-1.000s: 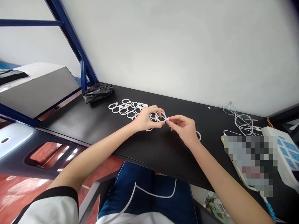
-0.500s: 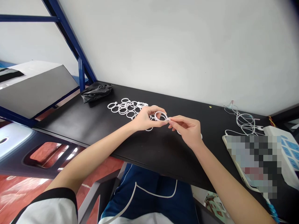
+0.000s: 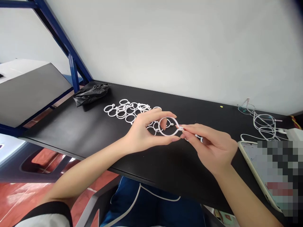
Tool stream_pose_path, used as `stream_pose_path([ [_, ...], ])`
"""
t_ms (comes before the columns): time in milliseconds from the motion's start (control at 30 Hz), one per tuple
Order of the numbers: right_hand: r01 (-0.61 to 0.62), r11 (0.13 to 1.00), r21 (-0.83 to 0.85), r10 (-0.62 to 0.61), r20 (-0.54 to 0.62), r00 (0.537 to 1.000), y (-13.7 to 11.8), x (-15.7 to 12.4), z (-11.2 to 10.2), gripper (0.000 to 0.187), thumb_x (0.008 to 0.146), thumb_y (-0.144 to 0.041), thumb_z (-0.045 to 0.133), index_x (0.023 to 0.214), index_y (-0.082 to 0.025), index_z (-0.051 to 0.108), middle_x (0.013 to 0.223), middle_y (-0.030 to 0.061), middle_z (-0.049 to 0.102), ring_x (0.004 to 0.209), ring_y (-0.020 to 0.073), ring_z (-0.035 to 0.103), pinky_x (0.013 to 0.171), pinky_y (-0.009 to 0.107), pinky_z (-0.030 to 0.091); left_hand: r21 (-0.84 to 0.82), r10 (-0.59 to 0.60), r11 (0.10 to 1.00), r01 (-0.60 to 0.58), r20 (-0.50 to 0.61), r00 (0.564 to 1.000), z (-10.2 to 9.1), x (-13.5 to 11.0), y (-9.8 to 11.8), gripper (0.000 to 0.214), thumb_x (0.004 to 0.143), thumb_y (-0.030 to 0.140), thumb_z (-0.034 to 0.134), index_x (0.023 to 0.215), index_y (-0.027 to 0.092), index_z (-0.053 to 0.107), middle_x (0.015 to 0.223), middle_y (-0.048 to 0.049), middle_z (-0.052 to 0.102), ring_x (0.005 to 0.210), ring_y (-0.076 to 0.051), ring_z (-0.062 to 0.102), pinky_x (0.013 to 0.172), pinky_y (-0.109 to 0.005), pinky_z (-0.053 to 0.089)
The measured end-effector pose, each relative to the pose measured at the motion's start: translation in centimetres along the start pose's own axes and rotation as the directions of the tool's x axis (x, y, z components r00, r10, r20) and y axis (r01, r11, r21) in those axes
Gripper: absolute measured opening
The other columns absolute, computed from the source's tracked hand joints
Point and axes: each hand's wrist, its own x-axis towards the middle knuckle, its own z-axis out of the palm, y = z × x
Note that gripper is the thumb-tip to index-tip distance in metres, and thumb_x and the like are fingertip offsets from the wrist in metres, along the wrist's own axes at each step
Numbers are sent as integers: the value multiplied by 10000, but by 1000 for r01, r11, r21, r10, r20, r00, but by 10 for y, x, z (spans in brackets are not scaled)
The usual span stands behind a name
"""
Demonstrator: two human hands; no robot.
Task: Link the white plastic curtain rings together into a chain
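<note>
Mid-frame I see a smooth, round white curtain ring [image 3: 159,127], its eyelet [image 3: 180,128] pinched in my right hand [image 3: 214,148]. My left hand [image 3: 143,130], curved C-like, clasps the ring.

I cannot read the phone [image 3: 251,165] screen; coarse pixel blocks mask most of it. The left hand [image 3: 145,129] hides part of the scattered white rings [image 3: 121,108]. The right hand [image 3: 213,146] partly covers another ring [image 3: 200,138] and the fitting [image 3: 180,128] on the held ring [image 3: 159,126]. My view's right edge crops a white box [image 3: 294,134].
</note>
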Motion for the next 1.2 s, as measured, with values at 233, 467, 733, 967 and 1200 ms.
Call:
stream_pose_path([
  [233,75,996,-53,-77,-41,996,-2,-2,0,417,781,-48,749,1078,-340,737,917,-12,790,708,198,752,601,325,633,107,96,990,-92,-30,995,1,-1,2,371,765,360,804,1067,197,664,666,34,574,638,-119,524,700,-296,489],
  [467,87,994,-63,-90,-38,995,-4,0,-1,375,799,-69,737,1059,-341,745,915,-4,792,709,208,749,572,334,616,103,112,988,-111,1,994,-2,-2,2,430,759,389,812,1114,204,657,678,28,580,648,-121,535,744,-312,510],
  [733,107,993,-47,-109,-42,993,-4,-1,0,405,799,-46,726,1083,-335,739,930,-3,791,733,200,745,592,332,599,122,115,986,-115,6,993,-3,-2,1,423,766,410,803,1109,207,661,676,27,574,645,-118,534,724,-302,509],
  [967,105,994,-41,-107,-52,993,-5,-2,1,394,805,-45,715,1074,-333,738,919,-5,791,714,199,740,584,338,591,127,121,984,-122,14,993,-3,-2,1,399,771,433,793,1069,199,667,637,39,529,627,-114,522,652,-269,470],
  [1200,134,990,-31,-136,-51,989,-5,-1,2,380,798,-31,713,1064,-301,740,914,1,793,684,186,730,572,322,580,99,147,984,-148,17,989,-3,-1,0,386,774,413,795,1061,192,661,629,47,508,619,-107,516,647,-256,455],
])
